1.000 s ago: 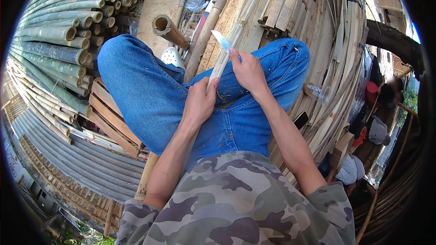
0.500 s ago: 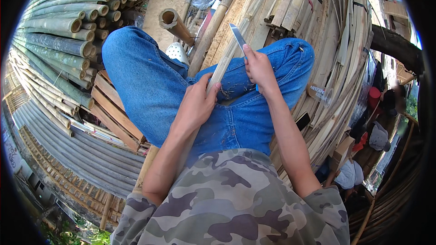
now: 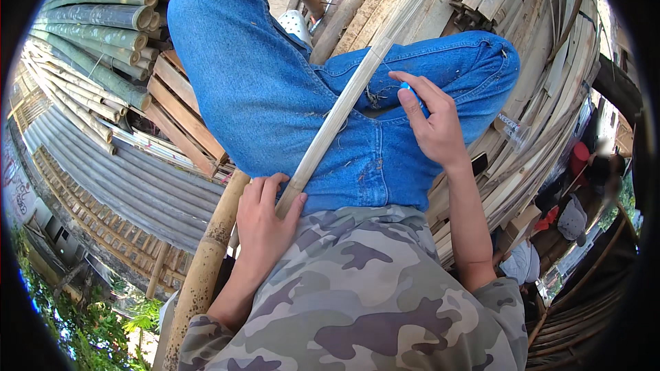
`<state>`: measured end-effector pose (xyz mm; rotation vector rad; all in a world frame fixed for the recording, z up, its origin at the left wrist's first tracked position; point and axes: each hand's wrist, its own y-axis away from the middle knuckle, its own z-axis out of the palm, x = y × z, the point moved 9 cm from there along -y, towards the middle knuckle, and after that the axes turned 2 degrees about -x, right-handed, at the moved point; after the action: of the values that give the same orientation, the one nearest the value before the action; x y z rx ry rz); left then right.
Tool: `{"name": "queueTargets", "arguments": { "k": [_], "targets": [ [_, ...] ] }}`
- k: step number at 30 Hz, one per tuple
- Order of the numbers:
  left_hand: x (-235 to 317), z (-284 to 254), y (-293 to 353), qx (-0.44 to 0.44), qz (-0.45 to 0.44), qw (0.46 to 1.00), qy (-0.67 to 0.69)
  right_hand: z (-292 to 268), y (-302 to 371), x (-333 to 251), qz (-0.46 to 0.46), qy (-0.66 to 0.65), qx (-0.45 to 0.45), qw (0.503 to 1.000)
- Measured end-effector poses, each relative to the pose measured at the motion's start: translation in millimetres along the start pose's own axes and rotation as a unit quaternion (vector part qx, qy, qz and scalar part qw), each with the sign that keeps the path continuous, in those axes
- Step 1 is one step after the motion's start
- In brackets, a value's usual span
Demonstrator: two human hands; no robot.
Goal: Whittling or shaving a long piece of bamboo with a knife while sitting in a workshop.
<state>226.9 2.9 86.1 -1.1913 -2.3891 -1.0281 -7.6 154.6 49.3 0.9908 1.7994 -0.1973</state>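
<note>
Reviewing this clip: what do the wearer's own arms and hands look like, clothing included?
The left hand and right hand are bare, with no gloves; no watch or band shows at either wrist. The forearms are uncovered too. Above them, short, loose sleeves carry a camouflage print in muted greens, greys and dark purplish brown.

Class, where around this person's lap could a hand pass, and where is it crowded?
The jeans show mostly bare denim between the bamboo strip and wooden crate, a smaller patch between strip and right hand. Slats crowd the right side; poles, the upper left.
</note>
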Motion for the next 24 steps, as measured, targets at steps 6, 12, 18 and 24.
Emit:
{"name": "queueTargets", "arguments": {
  "k": [6, 12, 18, 24],
  "targets": [
    [-2, 5, -10, -0.061, -0.005, 0.993, 0.099, 13, -5, -4, -0.038, 0.024, 0.012, 0.999],
    [7, 26, -55, -0.154, -0.109, 0.901, 0.390, 11, -8, -17, -0.012, -0.060, -0.034, 0.998],
    [5, 36, -64, -0.129, -0.076, 0.919, 0.364, 57, 30, -30, -0.048, 0.064, -0.118, 0.990],
    [11, 29, -64, -0.094, -0.046, 0.955, 0.279, 59, 24, -17, -0.119, 0.254, -0.008, 0.960]
  ]
}}
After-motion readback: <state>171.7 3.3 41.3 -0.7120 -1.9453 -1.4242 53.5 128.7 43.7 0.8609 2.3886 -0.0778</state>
